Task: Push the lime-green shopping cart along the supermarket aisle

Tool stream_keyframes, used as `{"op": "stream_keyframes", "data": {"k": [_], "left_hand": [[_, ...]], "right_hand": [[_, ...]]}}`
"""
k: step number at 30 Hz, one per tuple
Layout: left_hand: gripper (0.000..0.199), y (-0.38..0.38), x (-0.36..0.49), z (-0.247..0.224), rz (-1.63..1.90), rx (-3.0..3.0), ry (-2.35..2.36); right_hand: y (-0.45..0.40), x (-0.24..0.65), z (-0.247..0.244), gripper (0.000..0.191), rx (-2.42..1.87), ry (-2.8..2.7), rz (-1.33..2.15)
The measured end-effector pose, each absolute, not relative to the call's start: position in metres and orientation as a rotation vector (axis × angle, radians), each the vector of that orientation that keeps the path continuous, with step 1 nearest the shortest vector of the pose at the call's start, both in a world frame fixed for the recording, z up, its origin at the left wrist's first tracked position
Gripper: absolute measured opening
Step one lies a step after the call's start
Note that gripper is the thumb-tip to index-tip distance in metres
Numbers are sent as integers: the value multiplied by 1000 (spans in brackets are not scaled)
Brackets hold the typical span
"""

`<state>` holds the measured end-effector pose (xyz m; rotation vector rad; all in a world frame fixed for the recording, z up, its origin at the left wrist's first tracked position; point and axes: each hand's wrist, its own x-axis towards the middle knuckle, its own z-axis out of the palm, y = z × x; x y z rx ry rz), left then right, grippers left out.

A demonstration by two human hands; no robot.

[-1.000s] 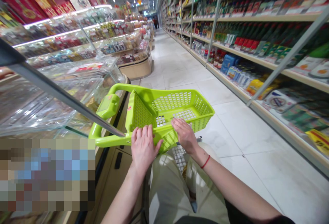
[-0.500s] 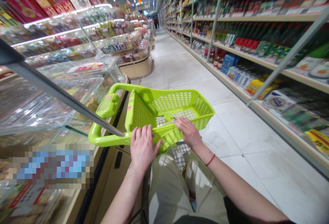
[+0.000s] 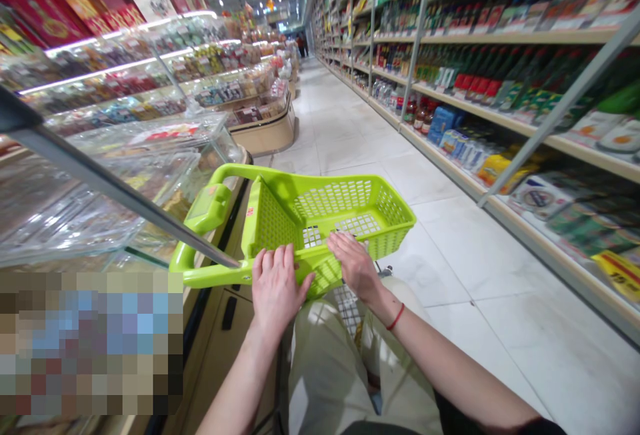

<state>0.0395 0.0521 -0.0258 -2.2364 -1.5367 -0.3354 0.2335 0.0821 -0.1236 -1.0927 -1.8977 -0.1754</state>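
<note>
A bright green plastic shopping cart [image 3: 330, 198] with a perforated basket stands side-on before my legs, its push handle [image 3: 181, 256] at the left. My left hand [image 3: 278, 283] grips the near rim, fingers bent over the edge and thumb on the outer wall. Farther right on the same rim sits my right hand [image 3: 354, 266], its fingers close together and curled over the edge, with a red cord around the wrist. The basket's inside shows only its bare grid floor. Beneath it, part of a lower wire rack [image 3: 349, 302] shows between my knees.
A grey metal pole [image 3: 125, 192] slants down to the cart's handle end. Packaged foods fill display cases [image 3: 165, 145] at the left. Long shelves [image 3: 500, 105] of bottles and packets line the right. A tiled aisle [image 3: 345, 128] runs between them, with people [image 3: 302, 46] far off.
My right hand has slid a little to the left along the rim, closer to my left hand. My left hand and the cart have barely shifted.
</note>
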Motion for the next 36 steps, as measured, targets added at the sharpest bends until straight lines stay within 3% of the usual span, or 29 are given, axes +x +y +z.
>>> {"op": "stream_keyframes", "data": {"k": [11,22,36], "left_hand": [[66,55,36,-31,-326,-2214,-1498],[65,54,36,-30,-343,-2242,-1506],[65,55,37,-31,-332,-2213,-1490]], "right_hand": [[84,295,-141,54,-1220,-1818,-338],[80,244,-129,60,-1129,-1902,-239],[81,285,-139,64,-1270,-1800,-300]]}}
